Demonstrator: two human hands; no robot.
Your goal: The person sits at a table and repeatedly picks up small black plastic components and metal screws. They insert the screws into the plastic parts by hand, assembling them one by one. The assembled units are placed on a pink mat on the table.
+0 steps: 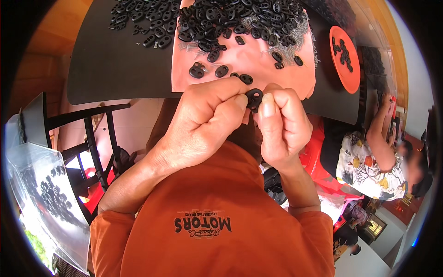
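Observation:
A black plastic cord lock point(254, 98) with two holes is pinched between my hands, just off the table's near edge. My left hand point(203, 121) grips its left side with thumb and curled fingers. On the other side, my right hand point(284, 125) presses it with thumb and forefinger; any smaller part there is hidden. Just beyond my knuckles, a few loose cord locks point(222, 71) lie on a pink cloth point(184, 78). A large heap of black cord lock parts point(217, 21) covers the cloth farther back, beside a pile of small metal springs point(299, 44).
Another group of black parts point(154, 23) lies on the dark table point(110, 64) at the far left. A red plate point(354, 81) with some parts is at right. A black chair point(90, 134) and a clear plastic bin point(37, 161) are at left. Another person point(369, 161) sits at right.

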